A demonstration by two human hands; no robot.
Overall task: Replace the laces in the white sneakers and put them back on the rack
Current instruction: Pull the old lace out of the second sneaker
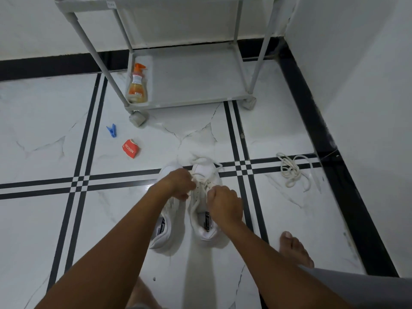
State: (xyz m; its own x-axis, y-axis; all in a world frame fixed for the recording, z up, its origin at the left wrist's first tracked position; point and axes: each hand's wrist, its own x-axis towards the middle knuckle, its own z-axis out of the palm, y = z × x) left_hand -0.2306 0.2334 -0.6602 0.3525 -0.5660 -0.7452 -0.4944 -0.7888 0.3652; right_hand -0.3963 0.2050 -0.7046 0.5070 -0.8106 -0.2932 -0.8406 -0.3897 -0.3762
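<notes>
Beside floor tiles' [44, 219] black lines lies red "NESCAFE" packet [131, 149].

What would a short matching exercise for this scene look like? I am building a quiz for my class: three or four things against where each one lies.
Things:
1. spray bottle
2. blue clothespin
3. loose laces
4. red packet

Places:
A. on the floor, right of the sneakers
B. on the rack's bottom shelf
C. on the floor, just beyond the red packet
D. on the floor, left of the sneakers, nearer than the clothespin

Pairs: 1-B, 2-C, 3-A, 4-D
</notes>
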